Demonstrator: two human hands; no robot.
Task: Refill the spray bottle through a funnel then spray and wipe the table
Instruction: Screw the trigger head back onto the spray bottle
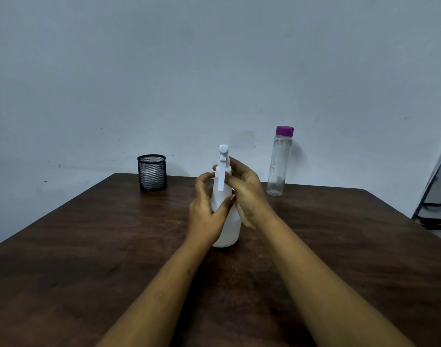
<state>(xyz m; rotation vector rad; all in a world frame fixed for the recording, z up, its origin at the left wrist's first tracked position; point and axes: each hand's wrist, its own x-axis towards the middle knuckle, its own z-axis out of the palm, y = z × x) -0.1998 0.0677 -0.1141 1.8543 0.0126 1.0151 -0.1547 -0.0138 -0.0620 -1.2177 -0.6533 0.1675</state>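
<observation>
Standing upright near the middle of the brown surface (101, 246), the white spray bottle (228, 226) is being held by both hands. The left hand (204, 214) is wrapping the bottle's body from the left. Its thumb is lying across the front of the body, and its fingers (201, 179) are curling round the far side up near the shoulder, grasping it. The right hand (249, 196) is coming in from the right and sitting higher. Its fingers (235, 165) are curling round the neck just under the spray head (223, 152), grasping the collar there. The head is sitting on the bottle with its nozzle pointing toward the camera. Its trigger (220, 182) is hanging down the front between the two hands. Both bare forearms are reaching in from the near edge.

Behind and to the right, apart from the hands, a clear bottle (279, 166) with a purple cap (284, 131) is standing upright near the far edge. Whether it is holding any liquid cannot be told. At the far left a black mesh cup (151, 172) is standing near the same edge, with something pale showing inside it. A grey wall (214, 58) is rising behind the surface.
</observation>
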